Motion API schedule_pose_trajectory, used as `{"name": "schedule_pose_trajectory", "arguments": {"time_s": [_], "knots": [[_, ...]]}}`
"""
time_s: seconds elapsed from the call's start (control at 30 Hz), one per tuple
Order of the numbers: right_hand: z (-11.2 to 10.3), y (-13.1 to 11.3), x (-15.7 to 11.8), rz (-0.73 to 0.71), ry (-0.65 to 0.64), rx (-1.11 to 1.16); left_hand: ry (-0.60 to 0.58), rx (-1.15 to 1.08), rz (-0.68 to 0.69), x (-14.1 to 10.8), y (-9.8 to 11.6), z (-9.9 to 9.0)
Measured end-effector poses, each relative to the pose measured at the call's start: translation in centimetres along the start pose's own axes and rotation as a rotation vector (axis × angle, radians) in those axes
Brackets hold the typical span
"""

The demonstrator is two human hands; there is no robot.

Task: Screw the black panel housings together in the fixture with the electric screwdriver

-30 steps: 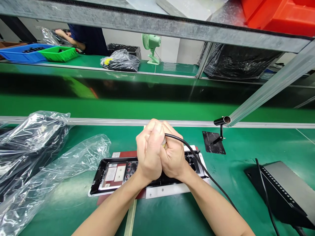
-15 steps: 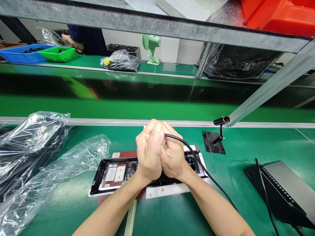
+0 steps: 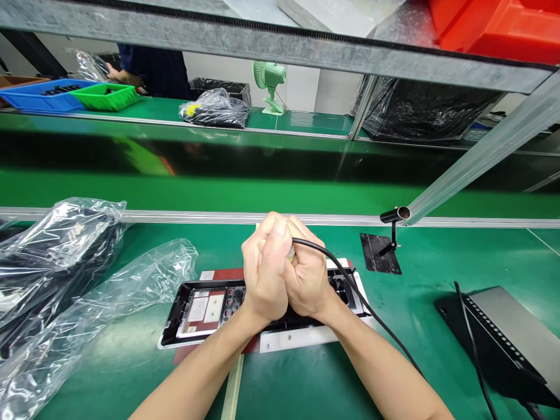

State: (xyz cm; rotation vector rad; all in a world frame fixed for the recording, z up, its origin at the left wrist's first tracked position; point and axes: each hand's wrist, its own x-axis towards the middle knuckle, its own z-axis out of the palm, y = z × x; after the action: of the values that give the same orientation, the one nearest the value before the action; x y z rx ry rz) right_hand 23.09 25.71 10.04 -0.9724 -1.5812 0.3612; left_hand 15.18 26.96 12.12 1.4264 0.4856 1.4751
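Background person's hand (image 3: 114, 74) is now lower and nearer the dark shirt than a second ago, next to a clear bag (image 3: 91, 66); both of the wearer's hands look unmoved.

Left hand (image 3: 266, 271) and right hand (image 3: 307, 277) are pressed together, fingers curled closed around one upright item (image 3: 291, 253); only a small pale yellowish bit of it shows between them, rest hidden, so can't tell its full shape; black cable (image 3: 326, 252) comes out at the top of the grip, arcs right and down, then goes under the right forearm.

Long black frame (image 3: 172, 318) lies on the bench directly below the hands; left end shows an open window with white labels and a row of round holes, right end shows dark recesses; middle is blocked by hands and wrists; whether the item touches the frame can't be seen; reddish-brown board (image 3: 221, 274) is under the frame, white strip (image 3: 300, 339) with screws along the near edge.

Left side: clear plastic wrap (image 3: 144, 271) reaches close to the frame, bagged dark parts (image 3: 65, 251) beside it; right side: black tube on a bracket (image 3: 395, 215) with a flat plate, black-and-grey panel (image 3: 511, 332) with a cable across it; green fan (image 3: 270, 74) stands on the far bench.
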Motion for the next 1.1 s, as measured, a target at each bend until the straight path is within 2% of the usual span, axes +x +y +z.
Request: {"name": "schedule_pose_trajectory", "arguments": {"time_s": [0.47, 0.77, 1.1], "knots": [[0.02, -0.04, 0.08, 0.007, 0.004, 0.008, -0.005, 0.014, -0.017, 0.00, 0.04, -0.07], [0.06, 0.10, 0.17, -0.025, 0.003, 0.001, 0.039, 0.084, -0.038, -0.32, -0.29, -0.31], [0.07, 0.02, 0.07, 0.015, -0.010, -0.001, 0.048, 0.112, -0.035, -0.34, -0.27, -0.29]]}}
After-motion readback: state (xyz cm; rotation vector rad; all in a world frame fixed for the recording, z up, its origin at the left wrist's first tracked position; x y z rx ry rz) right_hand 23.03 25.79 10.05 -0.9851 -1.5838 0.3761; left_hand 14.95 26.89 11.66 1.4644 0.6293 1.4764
